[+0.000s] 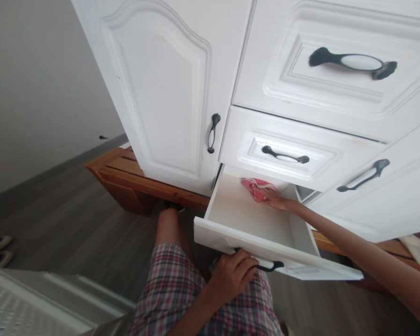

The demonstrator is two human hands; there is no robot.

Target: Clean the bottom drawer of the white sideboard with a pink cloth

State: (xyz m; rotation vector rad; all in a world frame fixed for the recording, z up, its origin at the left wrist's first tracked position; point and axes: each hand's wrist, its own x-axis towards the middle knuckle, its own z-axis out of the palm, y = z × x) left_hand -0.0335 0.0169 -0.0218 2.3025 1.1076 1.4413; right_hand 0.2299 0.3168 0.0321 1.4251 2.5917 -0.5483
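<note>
Below me a white drawer [252, 214] is pulled out from the bottom of a white cabinet. My left hand [233, 273] has its fingers wrapped round the drawer's dark handle [271, 267]. Inside the drawer, towards the back, my right hand [276, 200] rests on a red cloth [257, 189] with a pale edge. The right fingers look stretched out and press the bunched cloth against the drawer's inside. Part of the cloth lies under the hand.
Above the open drawer are two closed drawer fronts [283, 157], with a cabinet door [161, 93] to the left. The cabinet stands on a low wooden bench [126, 175]. A white louvred piece [38, 303] stands at lower left, near shoes [0, 252] on the grey floor.
</note>
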